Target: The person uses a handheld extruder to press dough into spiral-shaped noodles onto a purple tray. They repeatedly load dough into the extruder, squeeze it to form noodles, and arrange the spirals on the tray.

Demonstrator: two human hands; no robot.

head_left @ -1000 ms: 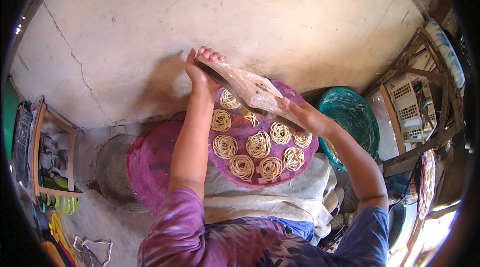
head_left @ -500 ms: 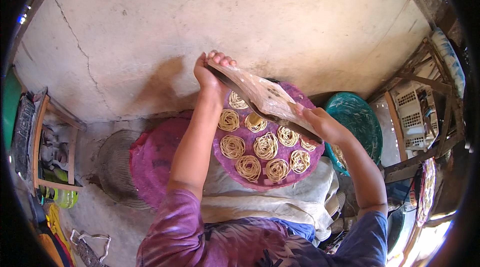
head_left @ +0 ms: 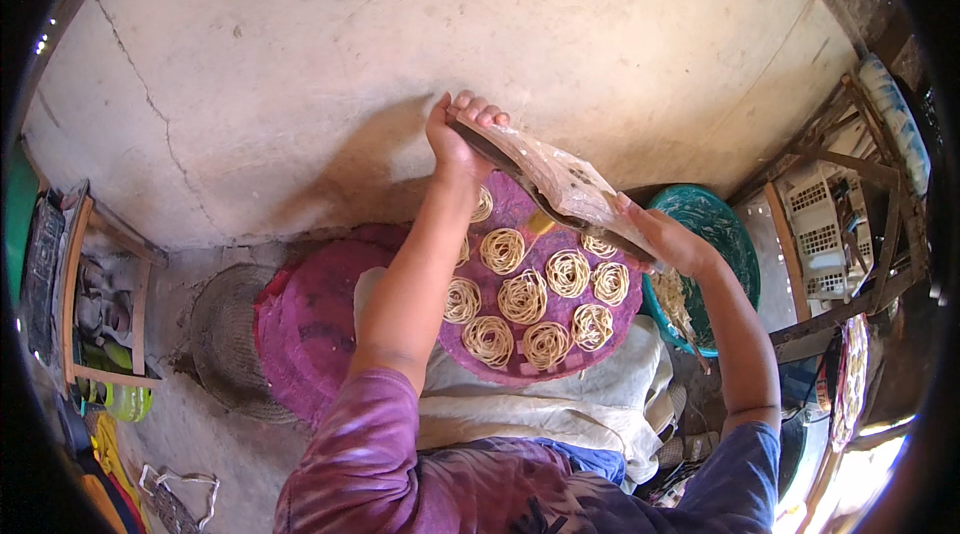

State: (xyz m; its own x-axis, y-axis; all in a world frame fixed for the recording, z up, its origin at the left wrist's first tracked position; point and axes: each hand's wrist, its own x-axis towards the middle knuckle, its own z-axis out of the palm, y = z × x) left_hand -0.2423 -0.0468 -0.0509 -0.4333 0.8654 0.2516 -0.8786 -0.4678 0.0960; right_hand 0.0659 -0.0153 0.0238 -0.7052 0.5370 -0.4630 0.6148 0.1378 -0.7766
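A flour-dusted wooden board (head_left: 565, 179) is held up in the air between both hands, tilted with its right end lower. My left hand (head_left: 464, 134) is closed round its upper left end, the fingers curled over the edge. At the lower right end my right hand (head_left: 675, 237) grips it, thumb on the top face. Below the board lies a round purple tray (head_left: 470, 359) with several coiled noodle nests (head_left: 522, 296) in rows. The board and left forearm hide part of the tray. Under the board's edge shows a small yellow thing (head_left: 540, 222), its kind unclear.
To the right stands a teal basin (head_left: 728, 234) with pale residue and a heap of pale strands (head_left: 672, 299). Another purple round surface (head_left: 310, 324) lies left, beside a dark ribbed round object (head_left: 232, 334). A wall (head_left: 300, 54) rises close behind. Wooden frames flank both sides.
Both hands and the board have shifted to the right and slightly up. More noodle nests show at the tray's right side, and the strands in the basin are more visible.
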